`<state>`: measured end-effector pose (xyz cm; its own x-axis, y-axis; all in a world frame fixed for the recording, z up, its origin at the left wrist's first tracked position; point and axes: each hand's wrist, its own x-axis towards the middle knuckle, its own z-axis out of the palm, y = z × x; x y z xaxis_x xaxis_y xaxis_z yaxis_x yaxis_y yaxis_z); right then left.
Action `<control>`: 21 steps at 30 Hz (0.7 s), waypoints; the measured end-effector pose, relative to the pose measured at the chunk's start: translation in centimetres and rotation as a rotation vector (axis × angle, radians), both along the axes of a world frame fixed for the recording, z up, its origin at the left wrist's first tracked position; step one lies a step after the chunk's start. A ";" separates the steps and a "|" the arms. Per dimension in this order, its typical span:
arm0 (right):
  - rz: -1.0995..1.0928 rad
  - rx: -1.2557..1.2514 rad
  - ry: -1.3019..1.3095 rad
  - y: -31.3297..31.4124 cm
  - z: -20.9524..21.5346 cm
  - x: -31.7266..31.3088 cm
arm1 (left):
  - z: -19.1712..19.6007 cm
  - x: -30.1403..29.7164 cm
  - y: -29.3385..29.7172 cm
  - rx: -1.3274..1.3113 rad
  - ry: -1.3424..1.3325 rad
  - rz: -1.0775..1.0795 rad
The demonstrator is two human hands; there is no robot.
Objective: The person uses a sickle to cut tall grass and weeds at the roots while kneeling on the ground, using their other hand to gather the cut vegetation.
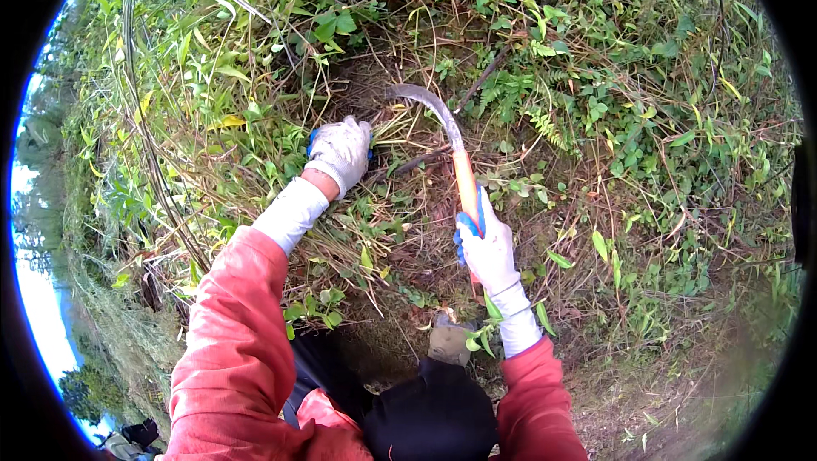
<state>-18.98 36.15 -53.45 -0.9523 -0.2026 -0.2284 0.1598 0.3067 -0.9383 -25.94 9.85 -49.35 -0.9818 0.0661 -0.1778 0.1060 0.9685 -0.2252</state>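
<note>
My right hand point(491, 248), in a white glove with blue palm, is closed round the orange handle of a sickle point(465, 173). Its curved grey blade arcs up and to the left, with the tip in the air or against the stems just right of my left hand; I cannot tell which. In a matching glove, my left hand point(340, 150) is closed on a bunch of grass stems point(390, 131), which stick out to the right of the fist. The fingertips of that hand are hidden under its back.
Tall grass point(204, 121) and trailing stems stand thick on the left. Ferns point(545, 108) and leafy weeds cover the slope on the right. A thin dark stick point(483, 78) lies behind the blade. My boot point(449, 340) is below, near my dark-clothed knee point(434, 414).
</note>
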 end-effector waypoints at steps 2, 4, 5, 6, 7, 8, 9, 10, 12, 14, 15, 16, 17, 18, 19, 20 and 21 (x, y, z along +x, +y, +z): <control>0.040 0.100 0.046 -1.1 -0.4 -2.5 | 0.3 -0.5 0.8 0.032 -0.025 0.085; 0.053 0.152 0.209 -0.9 -1.8 -2.5 | 0.2 -1.3 -0.3 0.130 -0.082 0.070; 0.114 0.204 0.147 0.0 -1.7 -0.7 | 0.6 -1.2 -0.8 0.085 -0.113 0.053; 0.088 0.104 -0.112 1.4 -0.3 2.3 | 1.4 -0.8 -1.1 0.108 -0.122 0.034; 0.089 0.109 0.081 3.5 -0.7 5.9 | 2.8 0.3 -1.2 0.115 -0.146 -0.034; 0.128 0.185 0.346 4.1 0.5 8.5 | 4.7 2.7 -1.7 0.087 -0.172 -0.088; 0.079 0.154 0.347 4.0 0.6 10.8 | 5.9 5.1 -1.3 0.044 -0.159 -0.086; 0.072 0.126 0.268 4.0 0.9 11.2 | 5.8 7.7 -1.0 0.018 -0.161 -0.086; 0.091 0.176 0.148 4.3 3.3 10.3 | 6.0 10.2 -1.3 0.055 -0.205 -0.096; 0.079 0.170 -0.043 4.0 1.8 8.4 | 6.1 10.4 -1.2 0.044 -0.179 -0.074; -0.034 0.013 -0.160 2.8 2.6 7.3 | 6.1 10.3 -1.0 0.031 -0.178 -0.072; -0.148 -0.142 -0.268 1.5 3.4 6.0 | 6.1 10.1 -0.8 0.018 -0.168 -0.070; -0.148 -0.130 -0.265 0.7 3.4 4.9 | 6.4 10.1 -0.6 0.013 -0.216 -0.050; -0.149 -0.118 -0.261 0.3 3.2 4.5 | 6.6 10.5 -1.0 0.030 -0.191 -0.073; -0.061 -0.127 -0.238 0.5 2.8 5.1 | 6.7 11.0 -1.6 0.047 -0.166 -0.097; 0.011 -0.156 -0.293 0.8 1.7 7.7 | 7.2 11.8 -2.6 0.051 -0.146 -0.109; -0.044 -0.297 -0.309 2.3 1.0 10.8 | 8.1 12.5 -2.6 0.041 -0.252 -0.032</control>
